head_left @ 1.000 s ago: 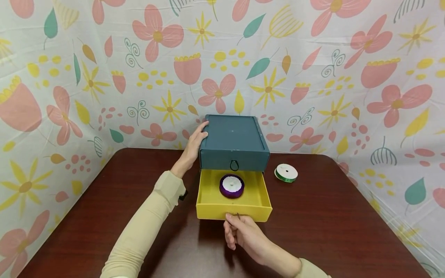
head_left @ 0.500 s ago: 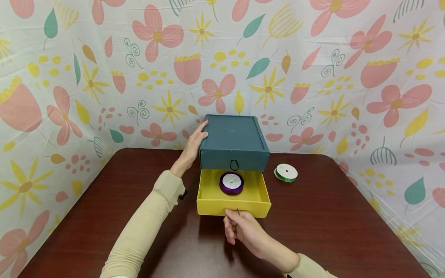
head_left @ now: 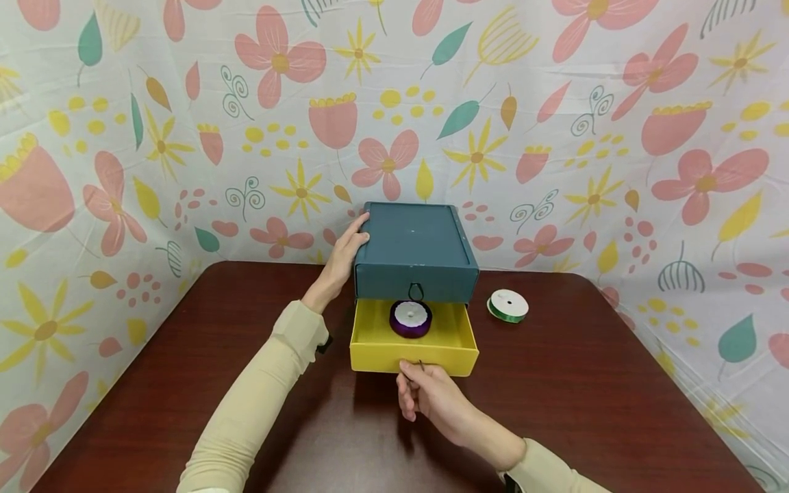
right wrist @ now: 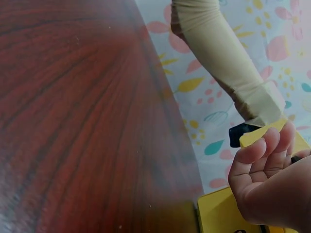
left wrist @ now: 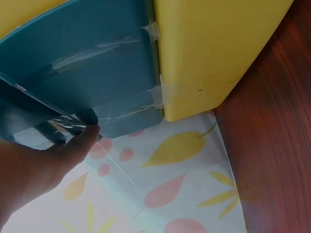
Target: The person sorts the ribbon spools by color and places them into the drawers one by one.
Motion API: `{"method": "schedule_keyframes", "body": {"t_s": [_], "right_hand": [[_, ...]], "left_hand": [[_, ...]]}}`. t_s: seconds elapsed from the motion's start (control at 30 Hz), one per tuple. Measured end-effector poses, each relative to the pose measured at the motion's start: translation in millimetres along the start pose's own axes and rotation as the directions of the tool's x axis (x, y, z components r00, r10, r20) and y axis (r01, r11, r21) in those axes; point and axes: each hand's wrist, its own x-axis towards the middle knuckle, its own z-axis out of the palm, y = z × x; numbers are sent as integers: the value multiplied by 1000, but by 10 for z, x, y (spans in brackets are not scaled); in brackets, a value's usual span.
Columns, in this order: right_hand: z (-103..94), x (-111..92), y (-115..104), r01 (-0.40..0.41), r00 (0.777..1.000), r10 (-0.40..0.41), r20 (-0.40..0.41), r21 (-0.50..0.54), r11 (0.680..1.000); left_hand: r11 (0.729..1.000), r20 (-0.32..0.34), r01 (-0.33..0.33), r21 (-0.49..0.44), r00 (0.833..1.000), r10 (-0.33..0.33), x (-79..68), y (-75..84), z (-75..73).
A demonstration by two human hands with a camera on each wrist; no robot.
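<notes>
Fingers of the right hand pinch the dark loop on the front of the yellow drawer, which juts from under the blue drawer near the middle of the counter's far edge, a purple ribbon spool lying flat inside. The left hand, fingers extended, rests against the blue drawer's left side; a green ribbon spool lies toward the counter's far right corner.
</notes>
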Motion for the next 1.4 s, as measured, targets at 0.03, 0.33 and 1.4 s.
{"method": "schedule_keyframes", "body": {"t_s": [0.03, 0.33, 1.4], "right_hand": [[-6, 10, -3, 1, 1000, -1, -2, -1, 1000], [-75, 91, -16, 20, 1000, -20, -22, -33, 999], [-288, 412, -84, 21, 998, -22, -64, -20, 1000]], "left_hand": [[1000, 0, -6, 0, 1000, 6, 19, -33, -6], [1000, -33, -26, 4, 999, 26, 138, -272, -18], [1000, -9, -8, 6, 1000, 8, 74, -149, -2]]}}
